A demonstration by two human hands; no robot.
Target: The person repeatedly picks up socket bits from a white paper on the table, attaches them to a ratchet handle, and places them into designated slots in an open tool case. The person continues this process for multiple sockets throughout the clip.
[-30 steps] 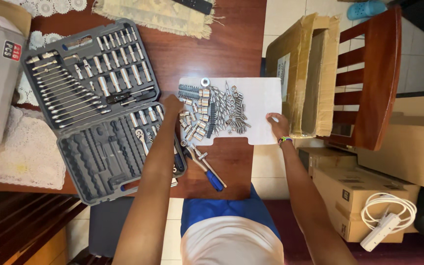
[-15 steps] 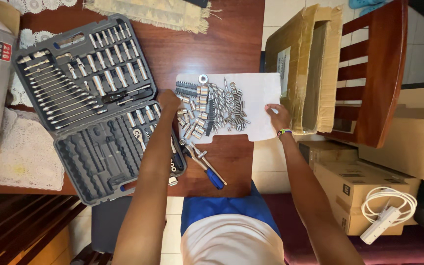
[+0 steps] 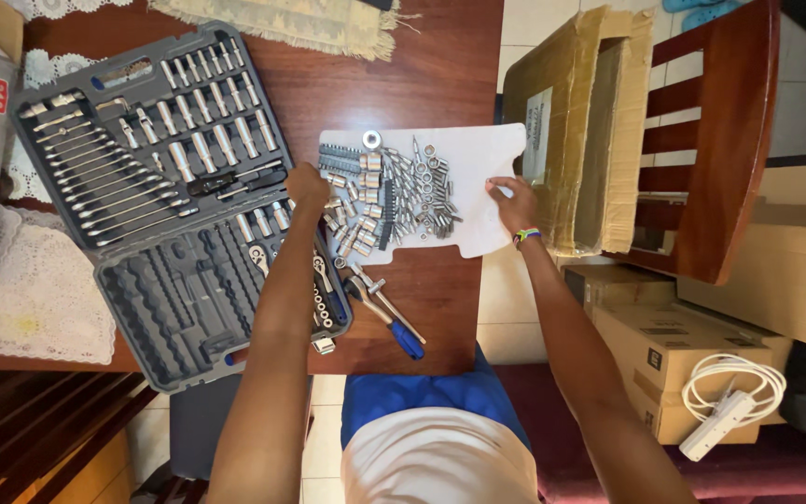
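Overhead view of a dark wooden surface. A white sheet is lying near the right edge of the surface, its long axis running left to right and its right end overhanging that edge. A heap of small metal sockets and bits is covering the left half of the sheet.

The left hand is resting at the sheet's left edge, fingers curled together; whether it is gripping anything cannot be told. The right hand is pressing on the sheet's right part, fingers bent and lying flat on the paper, not closed on anything.

An open grey tool case is occupying the left half of the surface, tilted, with its right corner just beside the left hand and passing under the left forearm. A blue-handled driver and a ratchet bar are lying near the front edge, pointing diagonally toward the front right corner. A flattened cardboard box is leaning on a wooden chair, just beyond the right edge and close to the right hand. A fringed cloth is sitting at the far edge.
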